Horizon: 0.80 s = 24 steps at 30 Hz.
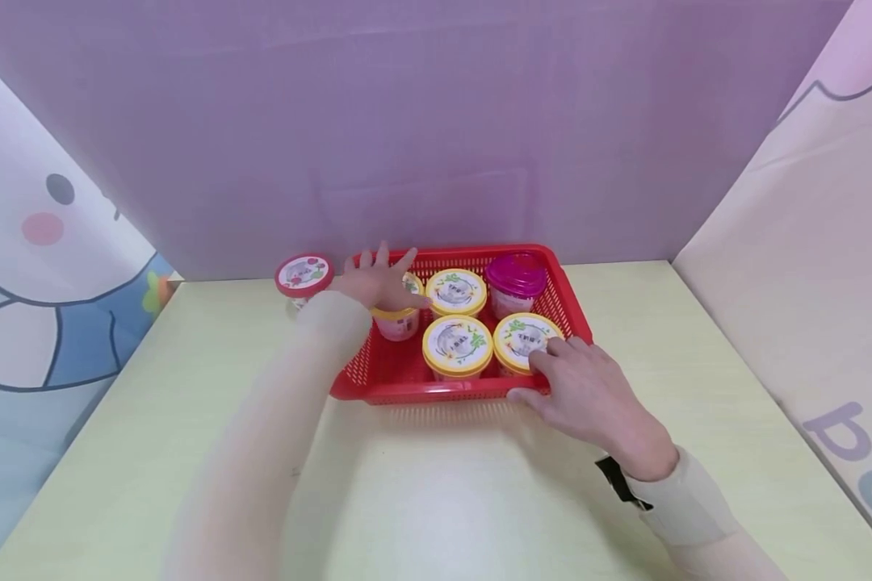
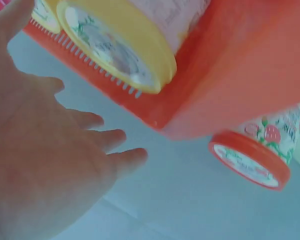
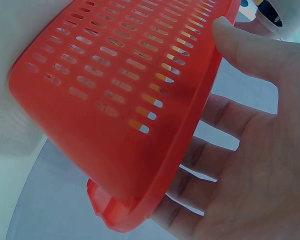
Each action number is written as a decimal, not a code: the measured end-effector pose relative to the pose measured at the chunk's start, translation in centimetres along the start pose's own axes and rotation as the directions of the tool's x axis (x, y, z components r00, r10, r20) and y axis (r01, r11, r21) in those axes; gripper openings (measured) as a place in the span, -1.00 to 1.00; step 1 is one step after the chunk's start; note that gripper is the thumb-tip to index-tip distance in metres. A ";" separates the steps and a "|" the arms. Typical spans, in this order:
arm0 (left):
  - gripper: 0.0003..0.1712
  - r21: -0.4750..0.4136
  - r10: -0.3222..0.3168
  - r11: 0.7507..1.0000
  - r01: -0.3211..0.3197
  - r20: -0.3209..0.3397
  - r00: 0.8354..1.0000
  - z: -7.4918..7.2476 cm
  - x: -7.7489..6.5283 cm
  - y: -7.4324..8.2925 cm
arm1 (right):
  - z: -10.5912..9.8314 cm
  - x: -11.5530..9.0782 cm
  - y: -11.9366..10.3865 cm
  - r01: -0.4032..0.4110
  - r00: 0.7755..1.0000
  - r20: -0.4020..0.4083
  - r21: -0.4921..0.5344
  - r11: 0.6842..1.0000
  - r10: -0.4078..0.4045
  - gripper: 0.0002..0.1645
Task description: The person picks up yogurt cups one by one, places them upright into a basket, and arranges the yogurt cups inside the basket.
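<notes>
A red plastic basket (image 1: 407,393) with slotted walls stands on the table. Inside are several tubs with yellow-rimmed white lids, one of them a tub (image 1: 458,345) at the front, plus a tub with a magenta lid (image 1: 516,276) at the back right. My left hand (image 1: 378,284) spreads its fingers over the basket's left back part, partly covering a yellow-lidded tub (image 1: 398,324), and pinches nothing. At the front right corner my right hand (image 1: 584,391) grips the basket's rim (image 3: 190,120), thumb outside and fingers reaching over, close to another yellow-lidded tub (image 1: 521,339).
Outside the basket, to its left, a tub with a red lid (image 1: 303,274) stands on the pale table (image 1: 436,500), partly behind my left arm. A purple panel (image 1: 421,137) rises behind the basket, and printed panels flank the table on both sides.
</notes>
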<state>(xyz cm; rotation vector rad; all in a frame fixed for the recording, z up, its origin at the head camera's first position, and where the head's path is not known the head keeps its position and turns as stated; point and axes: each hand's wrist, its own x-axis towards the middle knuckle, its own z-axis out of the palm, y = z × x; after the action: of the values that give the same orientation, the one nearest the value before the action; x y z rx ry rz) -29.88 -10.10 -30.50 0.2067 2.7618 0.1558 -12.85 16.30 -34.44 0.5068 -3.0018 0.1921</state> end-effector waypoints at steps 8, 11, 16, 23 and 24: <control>0.16 0.030 0.130 0.991 -0.127 -0.127 0.983 -1.0 -0.9 -0.5 | -0.1 0.0 0.1 0.001 1.000 -0.003 0.000 1.000 -0.001 -0.36; 0.13 0.044 0.152 0.988 -0.147 -0.158 0.976 -1.2 -0.9 -1.0 | -0.1 -0.1 0.2 0.002 1.000 -0.003 0.000 1.000 -0.002 -0.37; 0.10 0.038 0.165 0.986 -0.161 -0.202 0.965 -1.3 -0.6 -2.2 | -0.1 -0.1 0.2 0.004 1.000 -0.006 -0.004 1.000 -0.004 -0.38; 0.08 0.026 0.140 0.990 -0.138 -0.244 0.960 -1.1 -0.4 -4.1 | 0.0 -0.1 0.2 0.002 1.000 -0.008 -0.002 1.000 -0.002 -0.37; 0.08 0.021 0.134 0.991 -0.133 -0.250 0.959 -1.1 -0.3 -4.3 | 0.0 -0.1 0.2 0.001 1.000 -0.007 0.000 1.000 -0.001 -0.37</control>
<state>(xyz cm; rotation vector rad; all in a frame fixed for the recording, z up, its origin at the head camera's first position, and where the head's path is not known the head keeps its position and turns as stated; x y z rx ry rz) -30.50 -14.52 -29.95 0.4014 3.0003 0.2258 -12.85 16.48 -34.48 0.5060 -2.9948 0.1931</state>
